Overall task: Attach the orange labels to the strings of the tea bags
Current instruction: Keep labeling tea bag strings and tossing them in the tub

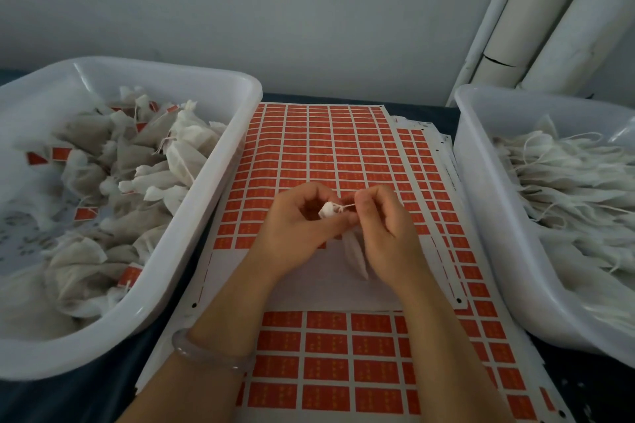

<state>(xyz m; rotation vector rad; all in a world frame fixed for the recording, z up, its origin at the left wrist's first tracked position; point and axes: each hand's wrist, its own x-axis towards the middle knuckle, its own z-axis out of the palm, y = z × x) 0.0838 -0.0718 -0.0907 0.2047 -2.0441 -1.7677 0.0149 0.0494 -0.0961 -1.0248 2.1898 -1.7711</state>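
The job looks partly done: the left bin [220, 203] holds a heap of filled bags, many with orange labels showing on their strings, while the right bin [481, 216] is piled with white bags whose strings are bare, so plenty appears to be left. Between the bins, on the dark surface [436, 113], lies a sheet [326, 148] of orange labels; its nearest rows are stripped to blank backing, and more full sheets lie under and in front of it. Both hands hover over that blank strip with one bag [355, 252] between them. The left hand [302, 227], a pale bracelet [213, 352] on its wrist, has its fingers curled round the gathered neck of the bag, the bunched top poking out beside the thumb. The right hand [388, 230] pinches the string [348, 205] between thumb and forefinger, drawing it out short and taut from the neck; the other fingers are folded in. The bag's body hangs below, between the two palms. No label is on this string yet, and neither hand holds one, so this bag seems to be at the stage of readying its string.
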